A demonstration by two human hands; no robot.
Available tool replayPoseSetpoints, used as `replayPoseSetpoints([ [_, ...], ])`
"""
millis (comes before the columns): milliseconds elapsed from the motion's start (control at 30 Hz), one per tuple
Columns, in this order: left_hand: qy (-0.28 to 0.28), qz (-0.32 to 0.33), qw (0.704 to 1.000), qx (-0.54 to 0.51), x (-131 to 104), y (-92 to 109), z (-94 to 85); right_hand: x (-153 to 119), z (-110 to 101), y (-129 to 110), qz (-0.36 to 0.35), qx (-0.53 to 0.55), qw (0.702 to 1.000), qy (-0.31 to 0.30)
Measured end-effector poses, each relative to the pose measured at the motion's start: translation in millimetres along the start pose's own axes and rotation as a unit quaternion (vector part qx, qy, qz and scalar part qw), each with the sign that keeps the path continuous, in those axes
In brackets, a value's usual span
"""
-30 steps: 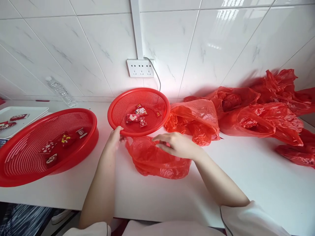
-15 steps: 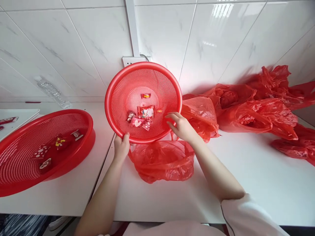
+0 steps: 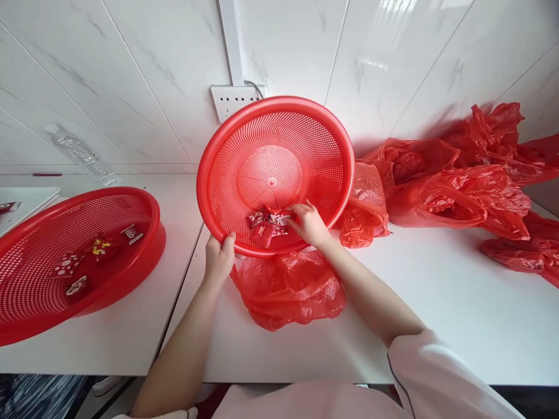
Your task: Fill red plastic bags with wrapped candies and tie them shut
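A red plastic colander (image 3: pixel 273 137) is tilted toward me over the white table. My left hand (image 3: pixel 219 256) is closed on its near-left rim, thumb on the inside. Several wrapped candies (image 3: pixel 265 226) lie bunched at the low side of the colander. Inside it, my right hand (image 3: pixel 309 224) reaches in over the right rim, fingers bent and apart, fingertips touching the right edge of the candies. Below the colander a red plastic bag (image 3: pixel 290 297) sits with its top partly hidden by the rim.
Left of me stands a larger red basket (image 3: pixel 151 212) with several wrapped sweets. Several red plastic bags (image 3: pixel 454 198) crowd the wall at right. A clear bottle (image 3: pixel 81 154) lies behind, near a white tray (image 3: pixel 26 201). A power strip (image 3: pixel 236 100) is on the wall.
The colander has tipped further toward me and shifted right. The candies have slid together at its near side. My right hand has moved from the rim in to the candies.
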State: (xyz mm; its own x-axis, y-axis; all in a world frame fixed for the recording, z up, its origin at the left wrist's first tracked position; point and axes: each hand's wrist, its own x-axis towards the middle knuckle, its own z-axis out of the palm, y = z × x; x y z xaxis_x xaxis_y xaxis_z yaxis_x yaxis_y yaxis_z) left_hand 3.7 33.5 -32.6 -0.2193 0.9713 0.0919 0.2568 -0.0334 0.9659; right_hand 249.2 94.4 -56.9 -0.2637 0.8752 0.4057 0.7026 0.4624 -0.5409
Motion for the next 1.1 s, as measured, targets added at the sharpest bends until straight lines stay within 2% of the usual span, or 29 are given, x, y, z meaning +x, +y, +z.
replayPoseSetpoints([
  [133, 0.028, 0.025, 0.999, -0.007, 4, -2, -3.2, -1, -32, -16, 0.033, 0.133, 0.987, 0.084],
  [200, 0.059, 0.036, 0.998, 0.0, 6, -3, -5.2, -4, -51, -26, 0.021, 0.198, 0.977, 0.071],
  [233, 0.076, 0.04, 0.996, 0.007, 8, -4, -6.1, -6, -61, -31, 0.004, 0.223, 0.974, 0.028],
  [300, 0.098, 0.041, 0.994, 0.012, 10, -4, -7.4, -10, -74, -39, -0.039, 0.246, 0.962, -0.109],
  [400, 0.094, 0.024, 0.995, -0.012, 12, -5, -7.8, -13, -80, -45, -0.076, 0.227, 0.916, -0.322],
  [433, 0.091, 0.018, 0.995, -0.022, 13, -6, -7.7, -13, -79, -45, -0.076, 0.216, 0.905, -0.358],
  [467, 0.089, 0.015, 0.996, -0.027, 13, -6, -7.4, -13, -76, -45, -0.072, 0.204, 0.905, -0.366],
  [533, 0.084, 0.015, 0.996, -0.026, 12, -6, -6.8, -13, -68, -43, -0.06, 0.171, 0.936, -0.302],
  [600, 0.073, 0.015, 0.997, -0.017, 9, -5, -6.1, -11, -58, -41, -0.053, 0.126, 0.973, -0.188],
  [667, 0.057, 0.014, 0.998, -0.01, 5, -2, -4.8, -10, -48, -39, -0.072, 0.094, 0.985, -0.124],
  [767, 0.037, 0.016, 0.999, -0.006, -1, 4, -2.0, -9, -32, -37, -0.143, 0.071, 0.978, -0.136],
  [833, 0.018, 0.004, 1.0, -0.017, -4, 6, -0.3, -8, -22, -37, -0.158, 0.064, 0.974, -0.148],
  [900, -0.006, -0.015, 0.999, -0.036, -4, 8, 0.6, -8, -15, -36, -0.114, 0.089, 0.982, -0.123],
  [967, -0.017, -0.023, 0.998, -0.048, -4, 9, 0.5, -7, -12, -33, -0.029, 0.15, 0.987, -0.059],
  [1033, -0.01, -0.022, 0.999, -0.049, -2, 9, -0.5, -6, -15, -30, 0.063, 0.251, 0.966, -0.014],
  [1100, 0.004, -0.025, 0.999, -0.048, 0, 8, -1.8, -4, -22, -28, 0.12, 0.361, 0.924, -0.032],
])
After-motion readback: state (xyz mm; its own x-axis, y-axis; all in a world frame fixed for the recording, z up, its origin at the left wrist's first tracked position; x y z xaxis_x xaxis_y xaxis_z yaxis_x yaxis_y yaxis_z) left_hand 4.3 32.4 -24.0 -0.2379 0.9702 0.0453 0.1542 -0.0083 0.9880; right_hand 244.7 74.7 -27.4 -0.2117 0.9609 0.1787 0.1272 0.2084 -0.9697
